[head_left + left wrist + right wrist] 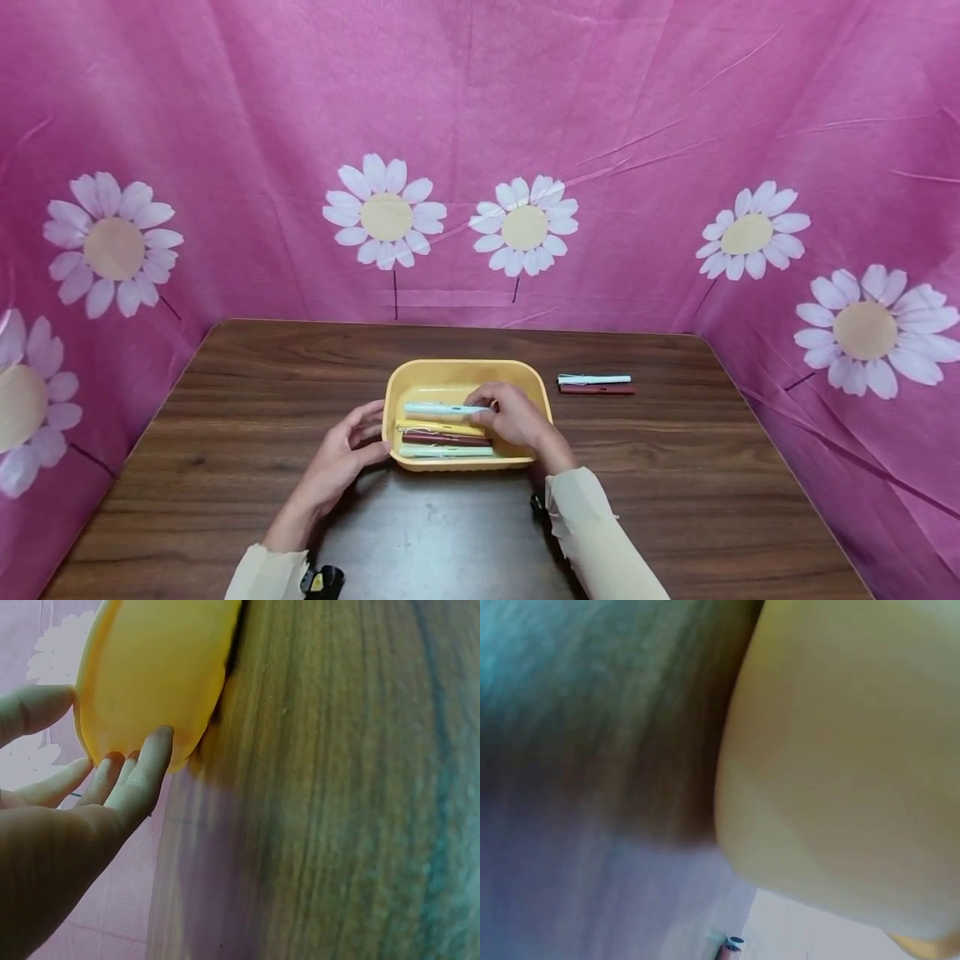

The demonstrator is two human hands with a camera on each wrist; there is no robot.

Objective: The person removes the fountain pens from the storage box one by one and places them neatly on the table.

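A yellow plastic tray (468, 369) stands mid-table. My left hand (345, 458) rests against its left end with fairly straight, spread fingers; in the left wrist view the fingers (142, 776) touch the outer wall. Inside the tray, my right hand (513, 417) pinches the right end of a pale blue pen (442, 409) between thumb and fingers. Nearer the front, a yellow pen (438, 427), a dark red pen (442, 439) and a pale green pen (446, 452) lie side by side in the tray. The right wrist view shows the tray's wall (840, 765) up close, without the hand.
Right of the tray, a white pen (596, 379) and a dark red pen (597, 389) lie together on the wooden table (675, 500). A pink cloth with daisies (615, 100) hangs around the table's back and sides.
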